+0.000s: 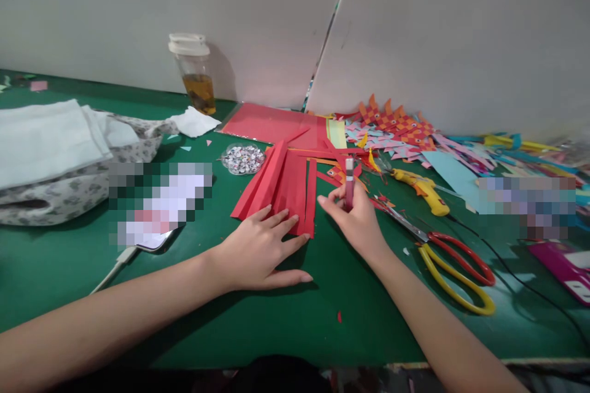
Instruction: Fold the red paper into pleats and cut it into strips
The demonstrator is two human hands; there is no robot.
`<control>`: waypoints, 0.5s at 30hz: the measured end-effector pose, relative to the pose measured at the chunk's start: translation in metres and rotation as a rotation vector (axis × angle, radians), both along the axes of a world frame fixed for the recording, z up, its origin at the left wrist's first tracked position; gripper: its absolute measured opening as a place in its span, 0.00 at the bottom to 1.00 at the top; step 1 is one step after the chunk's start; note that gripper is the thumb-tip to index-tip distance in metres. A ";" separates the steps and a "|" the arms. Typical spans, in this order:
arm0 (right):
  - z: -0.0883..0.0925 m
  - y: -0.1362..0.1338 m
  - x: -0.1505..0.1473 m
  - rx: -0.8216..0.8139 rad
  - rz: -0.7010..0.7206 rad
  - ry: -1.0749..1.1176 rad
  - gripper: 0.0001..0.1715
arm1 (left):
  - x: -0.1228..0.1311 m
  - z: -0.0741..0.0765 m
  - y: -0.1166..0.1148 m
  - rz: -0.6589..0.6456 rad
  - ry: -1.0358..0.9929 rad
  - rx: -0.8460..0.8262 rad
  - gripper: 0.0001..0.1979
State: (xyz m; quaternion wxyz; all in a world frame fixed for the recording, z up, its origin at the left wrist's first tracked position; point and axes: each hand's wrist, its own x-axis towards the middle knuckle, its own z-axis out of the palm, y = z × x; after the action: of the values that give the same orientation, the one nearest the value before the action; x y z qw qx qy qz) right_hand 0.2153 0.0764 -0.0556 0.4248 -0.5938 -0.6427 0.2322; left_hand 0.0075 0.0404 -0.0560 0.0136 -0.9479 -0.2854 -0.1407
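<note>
Red paper (pixel 292 181), slit lengthwise, long axis pointing away from person. Left hand (pixel 259 248) presses it, fingers spread; right hand (pixel 358 221) pinches dark-red tool (pixel 349 187).

Red paper strips (pixel 294 179); green tabletop (pixel 276 331); yellow glue gun (pixel 428 194); orange-red checked paper shapes (pixel 397 123)

The left hand (pixel 260 247) is partly covering the red paper (pixel 291 179). The right hand (pixel 357 218) is concealing the lower end of a maroon tool (pixel 349 184). Pixelation is obscuring the phone screen (pixel 168 206). Picture edges are cutting off the white cloth (pixel 43 138) and magenta object (pixel 557 267).
</note>
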 end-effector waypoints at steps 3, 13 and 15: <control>-0.002 -0.001 -0.002 0.059 0.015 -0.255 0.22 | 0.000 0.001 0.000 -0.001 -0.015 0.000 0.30; 0.001 0.004 0.000 -0.014 0.168 -0.470 0.22 | 0.001 0.001 0.002 0.006 -0.015 0.000 0.28; 0.001 0.005 0.001 -0.019 0.170 -0.487 0.21 | 0.001 0.000 0.001 0.002 -0.015 0.008 0.28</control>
State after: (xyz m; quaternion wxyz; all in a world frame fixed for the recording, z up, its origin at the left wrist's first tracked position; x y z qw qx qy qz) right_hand 0.2166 0.0817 -0.0549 0.2309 -0.5801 -0.7713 0.1236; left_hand 0.0082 0.0418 -0.0563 0.0153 -0.9465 -0.2858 -0.1491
